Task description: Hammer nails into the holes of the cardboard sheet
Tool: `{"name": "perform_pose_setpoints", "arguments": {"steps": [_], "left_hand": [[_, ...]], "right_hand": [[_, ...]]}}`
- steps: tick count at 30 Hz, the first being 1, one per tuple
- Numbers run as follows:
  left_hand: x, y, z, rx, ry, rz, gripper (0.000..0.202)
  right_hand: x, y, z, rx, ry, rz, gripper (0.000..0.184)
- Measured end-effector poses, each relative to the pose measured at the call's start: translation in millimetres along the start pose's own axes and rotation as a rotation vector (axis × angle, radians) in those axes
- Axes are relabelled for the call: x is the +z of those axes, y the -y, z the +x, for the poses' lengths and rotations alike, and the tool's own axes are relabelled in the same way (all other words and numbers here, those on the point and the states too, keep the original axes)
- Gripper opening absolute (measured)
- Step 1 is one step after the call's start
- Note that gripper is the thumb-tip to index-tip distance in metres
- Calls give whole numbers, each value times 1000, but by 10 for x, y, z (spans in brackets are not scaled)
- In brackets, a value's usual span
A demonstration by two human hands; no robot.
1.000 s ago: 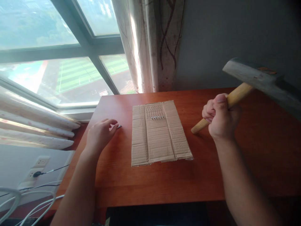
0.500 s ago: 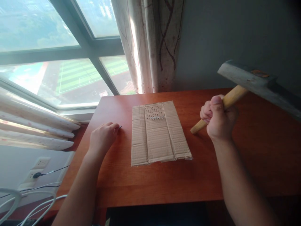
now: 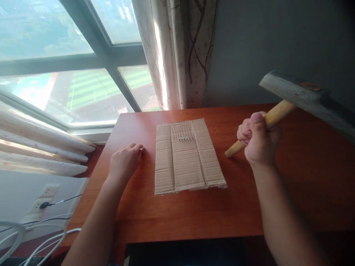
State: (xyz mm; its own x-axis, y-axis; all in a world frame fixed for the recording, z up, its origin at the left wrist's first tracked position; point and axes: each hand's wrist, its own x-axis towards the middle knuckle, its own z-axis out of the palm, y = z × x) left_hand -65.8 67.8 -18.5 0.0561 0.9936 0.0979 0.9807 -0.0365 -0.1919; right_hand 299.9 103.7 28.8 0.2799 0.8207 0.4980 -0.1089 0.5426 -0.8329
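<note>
My right hand is wrapped round the wooden handle of a hammer, whose grey metal head is raised at the right edge of view. My left hand rests on the red-brown table, fingers curled and pinched on a small nail at their tips, just left of the cardboard. A flat sheet of corrugated cardboard lies in the middle of the table. Near its far end is a grid of small holes with a short row of nail heads along the bottom.
A window and a patterned curtain stand behind the table, with a grey wall at the right. White cables and a wall socket are low at the left. The table's near edge runs across the bottom.
My left hand has slid a little to the right, toward the cardboard, and its fingers have closed on the nail. The hammer has stayed raised, barely shifting.
</note>
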Motion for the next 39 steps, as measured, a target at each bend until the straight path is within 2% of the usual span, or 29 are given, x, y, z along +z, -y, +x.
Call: {"name": "perform_pose_setpoints", "arguments": {"steps": [3, 5, 10, 12, 14, 18, 21, 26, 39], "left_hand": [[-32, -4, 1, -59, -69, -60, 30], [-78, -1, 10, -101, -150, -187, 25], [-294, -120, 89, -154, -350, -856, 15], [-408, -254, 140, -117, -386, -1093, 18], [-508, -419, 195, -45, -383, -1206, 18], [-587, -709, 300, 102, -368, -1177, 11], [-548, -807, 350, 159, -382, -1128, 7], [-486, -815, 354, 159, -390, -1105, 5], [-471, -825, 356, 162, -378, -1074, 8]], "right_hand": [[1, 8, -1, 3, -7, -3, 51], [3, 14, -1, 1, -6, 5, 52], [-1, 9, -2, 8, -12, -5, 52], [-3, 2, -4, 1, -14, -15, 52], [-2, 2, -7, -9, -10, -14, 52], [13, 25, -13, 2, -7, -3, 52], [22, 38, -13, 17, -8, 7, 53], [16, 28, -4, 7, -9, 3, 54], [17, 31, -7, 4, -5, 6, 51]]}}
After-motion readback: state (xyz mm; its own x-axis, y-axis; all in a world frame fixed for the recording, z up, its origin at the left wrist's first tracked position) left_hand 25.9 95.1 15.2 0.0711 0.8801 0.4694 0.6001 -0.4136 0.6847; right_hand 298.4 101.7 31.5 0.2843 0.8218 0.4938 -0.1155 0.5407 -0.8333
